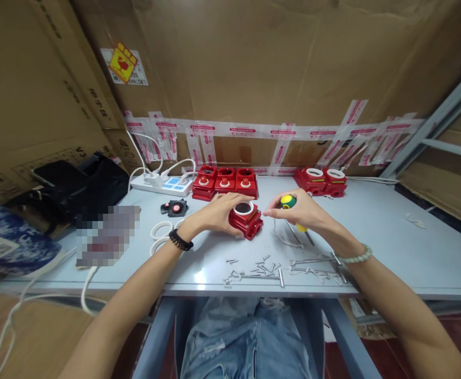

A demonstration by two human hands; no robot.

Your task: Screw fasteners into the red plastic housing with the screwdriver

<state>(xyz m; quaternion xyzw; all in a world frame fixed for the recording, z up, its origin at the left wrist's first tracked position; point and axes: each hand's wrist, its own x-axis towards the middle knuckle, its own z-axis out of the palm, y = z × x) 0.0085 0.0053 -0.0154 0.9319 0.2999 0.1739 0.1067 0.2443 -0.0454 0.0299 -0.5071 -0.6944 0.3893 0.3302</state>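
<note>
Left hand (217, 213) clasps red housing (248, 221); right hand (303, 210) grips screwdriver (289, 201); screws (260, 266) lie unused on bench (392, 237), like units (224, 181) lined behind

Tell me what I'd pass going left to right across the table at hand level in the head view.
From the left: black bag → small black part → left hand → red housing it holds → right hand gripping the screwdriver → white scrap.

Pixelated patch (107, 235) unreadable; left hand (214, 215) fingers behind red housing (247, 218); right hand (303, 210) covers screwdriver (288, 201) handle middle.
</note>
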